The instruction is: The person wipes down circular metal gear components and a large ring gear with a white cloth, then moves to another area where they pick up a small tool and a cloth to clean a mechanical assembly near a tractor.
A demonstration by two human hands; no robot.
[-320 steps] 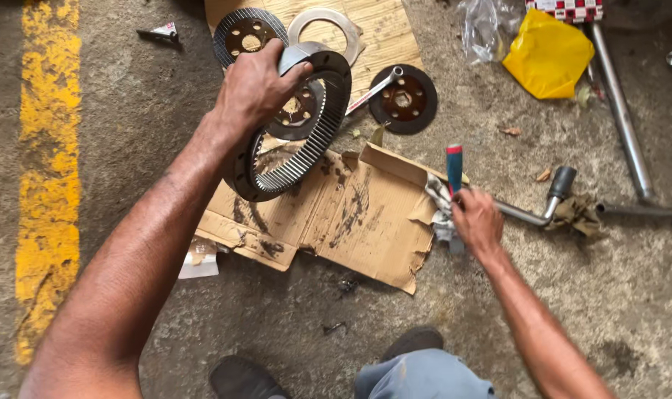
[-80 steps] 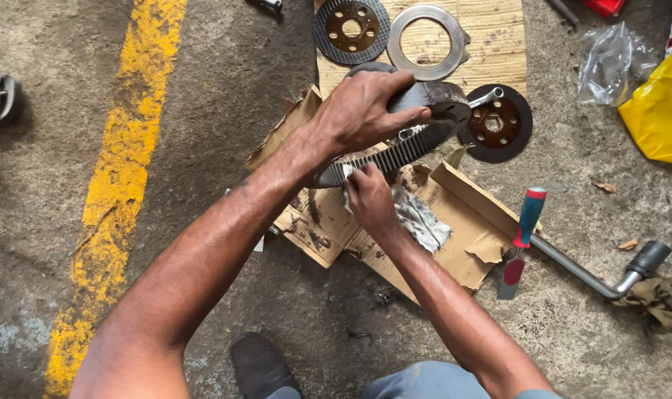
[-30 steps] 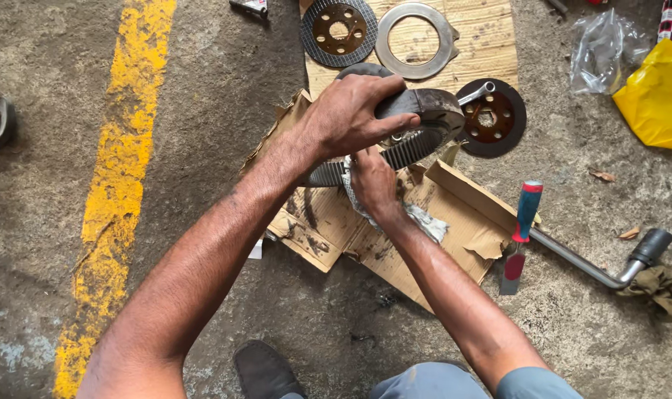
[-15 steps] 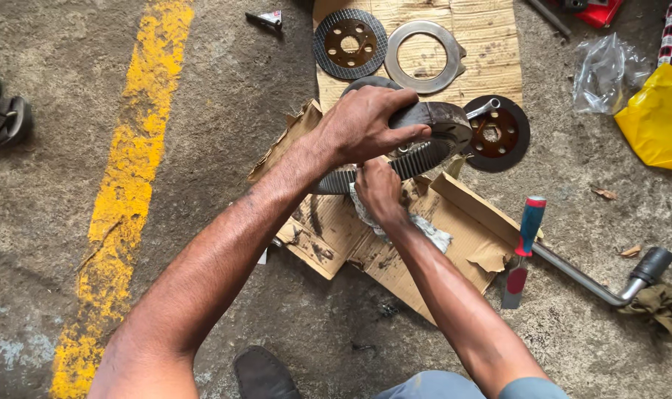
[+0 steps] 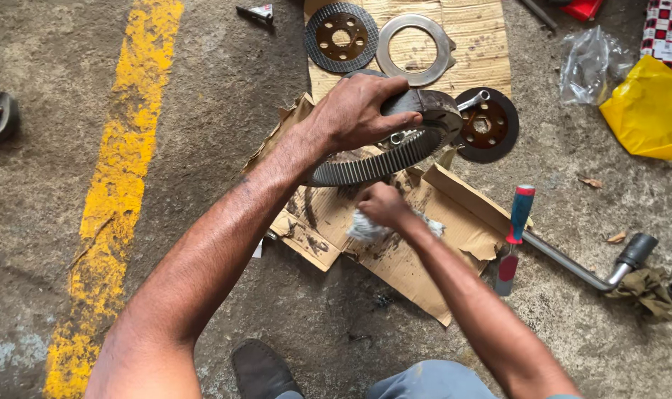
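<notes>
Left hand: the left hand [image 5: 351,111] is clamped over the top of a large dark steel ring gear with its hub [image 5: 395,144], fingers wrapped round the rim, holding it tilted on edge above the torn brown cardboard sheet [image 5: 417,236].
Right hand: the right hand [image 5: 380,205] is closed round a crumpled grey-white rag [image 5: 365,229], just below the toothed edge of the gear.
Gear position: centre of the scene, off the ground, teeth facing near and right.
Progress: judging by the rag against the teeth, wiping is under way; the teeth on the near side look fairly clean, while oily smears mark the cardboard. How much of the far side is left, I cannot tell.
Parts laid out: on the far side, a dark friction disc [image 5: 341,35] and a plain grey steel ring plate [image 5: 416,49] lie side by side on a pale cardboard strip [image 5: 484,52]; a second dark disc [image 5: 488,125] sits just right of the gear.
Tools: a red-and-blue-handled chisel [image 5: 515,229] and a bent steel crank handle [image 5: 587,266] lie to the right, untouched.
Change from 10.7 s ago: then the right hand rested on the chisel handle and the gear was held up nearly face-on; now that hand has the rag at the gear, which is turned edge-on.
</notes>
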